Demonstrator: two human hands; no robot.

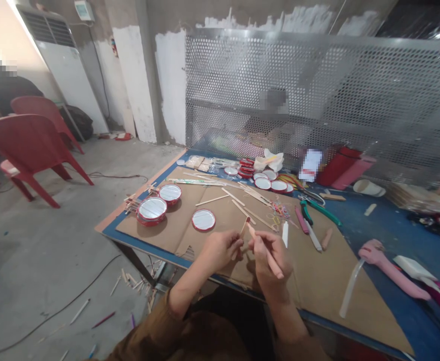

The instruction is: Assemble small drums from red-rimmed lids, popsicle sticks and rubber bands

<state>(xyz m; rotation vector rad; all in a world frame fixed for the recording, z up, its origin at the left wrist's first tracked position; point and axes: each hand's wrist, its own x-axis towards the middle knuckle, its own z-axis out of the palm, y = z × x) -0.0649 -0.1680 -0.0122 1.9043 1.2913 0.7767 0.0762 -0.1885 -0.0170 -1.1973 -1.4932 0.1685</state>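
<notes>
Pink pen-like tool [274, 264] gripped in curled right hand [280, 252]; thin wooden stick [243, 229] pinched by left hand's [222, 248] fingertips.

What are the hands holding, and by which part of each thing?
The left hand pinches a thin stick below its dark tip; the right hand grips a pinkish tool around its middle.

No text, label, brand, number or sign can be read. The white upright rectangle with a red band [310, 165], beside the dark-red cylinder [338, 168] on the blue desk [359, 228], is blurred. Any print on the long green-and-white strip [194, 182] is too small to tell.
</notes>
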